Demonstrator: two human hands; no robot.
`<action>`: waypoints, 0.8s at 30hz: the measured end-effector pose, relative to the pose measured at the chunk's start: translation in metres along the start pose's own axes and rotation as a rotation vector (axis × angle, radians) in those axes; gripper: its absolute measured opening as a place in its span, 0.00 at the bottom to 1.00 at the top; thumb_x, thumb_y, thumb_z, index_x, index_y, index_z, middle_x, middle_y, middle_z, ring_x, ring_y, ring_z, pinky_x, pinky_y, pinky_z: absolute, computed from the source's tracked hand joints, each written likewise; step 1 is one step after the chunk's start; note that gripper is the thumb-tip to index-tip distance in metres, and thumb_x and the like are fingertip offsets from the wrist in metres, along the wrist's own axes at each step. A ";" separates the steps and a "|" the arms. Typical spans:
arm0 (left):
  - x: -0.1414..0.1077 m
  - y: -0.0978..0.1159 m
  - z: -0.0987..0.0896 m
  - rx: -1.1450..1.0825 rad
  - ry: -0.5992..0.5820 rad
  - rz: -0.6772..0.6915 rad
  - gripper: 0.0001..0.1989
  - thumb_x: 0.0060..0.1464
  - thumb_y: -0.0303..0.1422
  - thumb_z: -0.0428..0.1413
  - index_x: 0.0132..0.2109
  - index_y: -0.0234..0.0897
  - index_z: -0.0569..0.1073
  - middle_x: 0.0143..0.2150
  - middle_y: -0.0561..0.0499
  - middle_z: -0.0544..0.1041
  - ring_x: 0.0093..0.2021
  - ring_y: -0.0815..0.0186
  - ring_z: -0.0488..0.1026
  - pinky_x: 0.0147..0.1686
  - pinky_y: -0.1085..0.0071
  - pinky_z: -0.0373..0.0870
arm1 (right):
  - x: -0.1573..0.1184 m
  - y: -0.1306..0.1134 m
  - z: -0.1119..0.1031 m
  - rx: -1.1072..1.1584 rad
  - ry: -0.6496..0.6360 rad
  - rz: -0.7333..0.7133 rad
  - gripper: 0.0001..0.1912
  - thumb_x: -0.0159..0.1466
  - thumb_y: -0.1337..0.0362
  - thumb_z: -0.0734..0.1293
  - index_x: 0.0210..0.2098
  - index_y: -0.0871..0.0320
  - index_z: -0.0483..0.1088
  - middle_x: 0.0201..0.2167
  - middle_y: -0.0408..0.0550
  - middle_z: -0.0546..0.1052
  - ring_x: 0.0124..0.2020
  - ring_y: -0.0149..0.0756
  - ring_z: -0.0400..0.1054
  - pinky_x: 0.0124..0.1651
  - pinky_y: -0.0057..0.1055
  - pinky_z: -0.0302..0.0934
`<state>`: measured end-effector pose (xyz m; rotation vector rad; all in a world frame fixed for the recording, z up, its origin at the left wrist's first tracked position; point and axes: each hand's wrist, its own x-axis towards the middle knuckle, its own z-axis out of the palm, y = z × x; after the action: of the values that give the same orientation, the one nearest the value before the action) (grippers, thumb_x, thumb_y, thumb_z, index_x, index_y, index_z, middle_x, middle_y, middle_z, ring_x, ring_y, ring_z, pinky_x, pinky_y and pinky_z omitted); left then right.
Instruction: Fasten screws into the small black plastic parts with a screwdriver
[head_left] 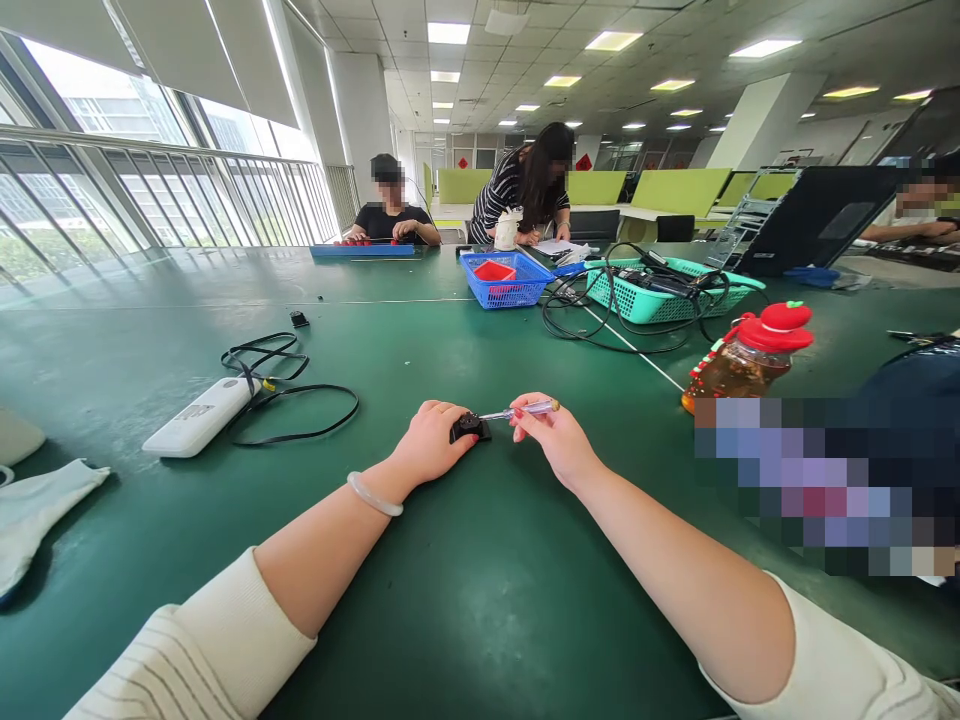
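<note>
My left hand (433, 440) grips a small black part (471, 427) against the green table (480, 600), fingers over its left side and thumb along the front. What the part is cannot be made out. In my right hand (551, 435) is a screwdriver (536, 407) with a clear purplish handle, pinched between thumb and fingers. Its thin metal shaft points left, and the tip meets the top of the black part or lies right over it. My left fingers partly cover the part.
On the left lie a white power bank (201, 418) with a black cable (300, 437) and a small black piece (299, 319). Beyond my hands stand a blue basket (504, 290) and a teal basket (637, 308) of cables. A red-lidded bottle (750, 360) is at right. Several people work farther off.
</note>
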<state>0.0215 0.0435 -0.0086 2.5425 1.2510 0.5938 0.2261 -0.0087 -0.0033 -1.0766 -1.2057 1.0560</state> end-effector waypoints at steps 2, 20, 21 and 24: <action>0.000 0.000 0.000 0.001 -0.006 -0.003 0.16 0.56 0.39 0.55 0.49 0.39 0.74 0.51 0.46 0.78 0.55 0.51 0.67 0.58 0.53 0.65 | 0.000 0.000 0.000 0.017 0.004 0.002 0.21 0.53 0.46 0.73 0.36 0.56 0.72 0.28 0.42 0.74 0.27 0.31 0.68 0.41 0.35 0.63; -0.001 0.002 -0.001 0.006 0.026 -0.002 0.15 0.57 0.40 0.55 0.49 0.41 0.75 0.51 0.47 0.78 0.56 0.51 0.67 0.58 0.53 0.65 | -0.019 -0.019 0.006 -0.658 0.010 -0.401 0.10 0.63 0.56 0.64 0.28 0.53 0.67 0.24 0.43 0.74 0.27 0.35 0.64 0.32 0.31 0.58; -0.001 0.002 -0.001 0.008 0.028 0.001 0.15 0.57 0.40 0.55 0.49 0.41 0.75 0.51 0.47 0.78 0.56 0.51 0.67 0.58 0.54 0.65 | -0.020 -0.020 0.007 -0.708 -0.005 -0.458 0.09 0.62 0.58 0.64 0.27 0.53 0.66 0.24 0.43 0.74 0.28 0.35 0.64 0.34 0.32 0.58; -0.001 0.003 -0.001 0.017 0.031 0.004 0.14 0.56 0.38 0.55 0.48 0.40 0.75 0.51 0.47 0.78 0.56 0.51 0.67 0.59 0.54 0.64 | -0.021 -0.020 0.010 -0.829 -0.075 -0.660 0.07 0.61 0.63 0.64 0.27 0.53 0.66 0.23 0.44 0.73 0.28 0.36 0.64 0.38 0.33 0.59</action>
<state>0.0224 0.0411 -0.0071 2.5595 1.2664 0.6291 0.2156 -0.0323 0.0131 -1.1028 -1.9563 0.0547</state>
